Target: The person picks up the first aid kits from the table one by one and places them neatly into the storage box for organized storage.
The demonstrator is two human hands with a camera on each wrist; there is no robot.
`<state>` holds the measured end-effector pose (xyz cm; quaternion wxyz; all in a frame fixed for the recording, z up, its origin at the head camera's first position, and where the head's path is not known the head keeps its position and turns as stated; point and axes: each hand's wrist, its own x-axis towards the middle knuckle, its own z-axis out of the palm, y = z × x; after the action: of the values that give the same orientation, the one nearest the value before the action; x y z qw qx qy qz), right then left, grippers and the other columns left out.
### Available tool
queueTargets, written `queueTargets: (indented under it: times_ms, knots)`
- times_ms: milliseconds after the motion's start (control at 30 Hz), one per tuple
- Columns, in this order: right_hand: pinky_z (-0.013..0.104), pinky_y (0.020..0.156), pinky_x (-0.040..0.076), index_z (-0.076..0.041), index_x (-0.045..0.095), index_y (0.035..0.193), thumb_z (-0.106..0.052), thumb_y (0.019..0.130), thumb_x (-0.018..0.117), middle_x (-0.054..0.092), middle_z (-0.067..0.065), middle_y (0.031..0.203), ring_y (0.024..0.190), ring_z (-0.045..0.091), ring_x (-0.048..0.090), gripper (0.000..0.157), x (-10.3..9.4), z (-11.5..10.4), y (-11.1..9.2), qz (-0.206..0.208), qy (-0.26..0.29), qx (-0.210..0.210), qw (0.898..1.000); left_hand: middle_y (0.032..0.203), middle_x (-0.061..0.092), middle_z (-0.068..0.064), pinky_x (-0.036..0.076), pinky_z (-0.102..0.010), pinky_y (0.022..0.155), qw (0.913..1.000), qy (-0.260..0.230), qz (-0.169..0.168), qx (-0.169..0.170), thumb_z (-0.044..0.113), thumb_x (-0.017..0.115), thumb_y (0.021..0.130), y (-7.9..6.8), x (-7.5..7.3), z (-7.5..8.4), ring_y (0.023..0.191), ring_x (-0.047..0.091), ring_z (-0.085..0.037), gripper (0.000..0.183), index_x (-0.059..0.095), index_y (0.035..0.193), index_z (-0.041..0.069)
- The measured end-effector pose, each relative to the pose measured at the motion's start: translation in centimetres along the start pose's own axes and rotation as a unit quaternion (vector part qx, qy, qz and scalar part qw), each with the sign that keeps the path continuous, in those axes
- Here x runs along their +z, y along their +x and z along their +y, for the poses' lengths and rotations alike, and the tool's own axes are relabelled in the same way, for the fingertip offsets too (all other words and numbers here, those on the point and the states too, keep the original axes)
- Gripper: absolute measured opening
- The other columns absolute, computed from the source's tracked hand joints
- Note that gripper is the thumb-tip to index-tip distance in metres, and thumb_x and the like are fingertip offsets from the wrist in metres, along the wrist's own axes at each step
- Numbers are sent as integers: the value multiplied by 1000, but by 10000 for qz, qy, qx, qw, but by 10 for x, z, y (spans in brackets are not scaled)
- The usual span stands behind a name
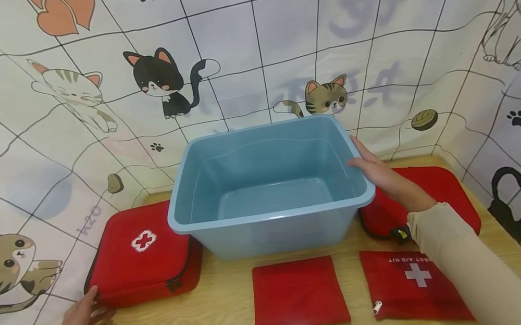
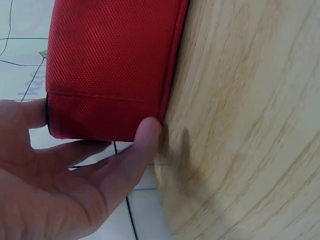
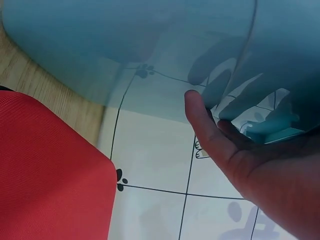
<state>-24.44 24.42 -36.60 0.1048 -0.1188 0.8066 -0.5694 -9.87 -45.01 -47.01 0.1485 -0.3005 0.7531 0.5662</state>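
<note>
Tabletop strip (image 1: 229,304) between left red case (image 1: 143,262) and middle pouch (image 1: 299,296)

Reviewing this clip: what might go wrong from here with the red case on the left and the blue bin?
1. The left grip is at just one near corner of the left red case, so the case could swing or slip if lifted.
2. The blue bin's rim appears to overhang that case's inner side; raising the case might knock it.
3. The right grip holds only the right rim, so a pull could tilt or shift the bin.
</note>
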Motion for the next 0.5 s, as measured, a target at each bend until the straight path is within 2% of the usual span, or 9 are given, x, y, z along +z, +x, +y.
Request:
queueTargets:
  times_ms: [133, 167, 267, 333, 367, 433, 500]
  knots:
    - [69, 109, 25, -31, -14, 158, -17, 104, 37, -5, 14, 165, 145, 46, 9, 76, 0, 2, 0, -11, 84, -10, 10000, 101, 65, -16, 57, -47, 82, 9991, -362, -187, 149, 52, 22, 104, 4, -3, -6, 85, 69, -22, 82, 6, 149, -15]
    - [69, 109, 25, -31, -15, 158, -17, 104, 37, -6, 14, 165, 146, 46, 9, 76, 0, 2, 0, -14, 101, -4, 9999, 99, 65, -11, 57, -48, 82, 9982, -544, -215, 153, 50, 21, 105, 4, -4, -8, 84, 69, -22, 78, 17, 148, -15]
    - [69, 110, 23, -31, -15, 158, -18, 104, 37, -8, 12, 166, 147, 45, 6, 76, 0, 3, 0, -26, 161, 14, 9999, 91, 63, 1, 57, -47, 82, 9951, -972, -143, 119, 45, 21, 105, 5, -5, -14, 82, 69, -18, 66, 32, 139, -11]
    - [69, 111, 21, -30, -16, 158, -19, 104, 37, -11, 11, 166, 147, 44, 4, 76, 0, 2, 1, -36, 170, 20, 9998, 84, 62, 5, 58, -44, 81, 9931, -1156, 179, 35, 41, 22, 105, 4, -3, -16, 78, 68, -17, 55, 47, 121, -5]
    - [68, 111, 22, -29, -16, 158, -19, 104, 37, -11, 11, 166, 147, 44, 5, 76, 0, 2, 1, -35, 162, 24, 9999, 81, 61, 6, 59, -43, 79, 9922, -1192, 360, 39, 40, 23, 105, 3, -1, -16, 76, 67, -16, 51, 49, 114, -3]
    - [68, 111, 21, -28, -16, 158, -19, 104, 36, -11, 11, 166, 147, 44, 5, 75, 0, 1, 1, -41, 151, 6, 9999, 78, 60, 3, 59, -40, 75, 9912, -1042, 815, 74, 37, 22, 105, 2, 5, -15, 71, 65, -14, 50, 48, 113, -5]
    - [68, 110, 23, -29, -16, 158, -18, 104, 36, -10, 11, 166, 147, 44, 6, 76, 0, 1, 1, -52, 133, -15, 9999, 83, 61, -9, 59, -36, 71, 9878, -798, 1330, 162, 36, 23, 104, 0, 12, -13, 68, 62, -13, 54, 50, 117, -9]
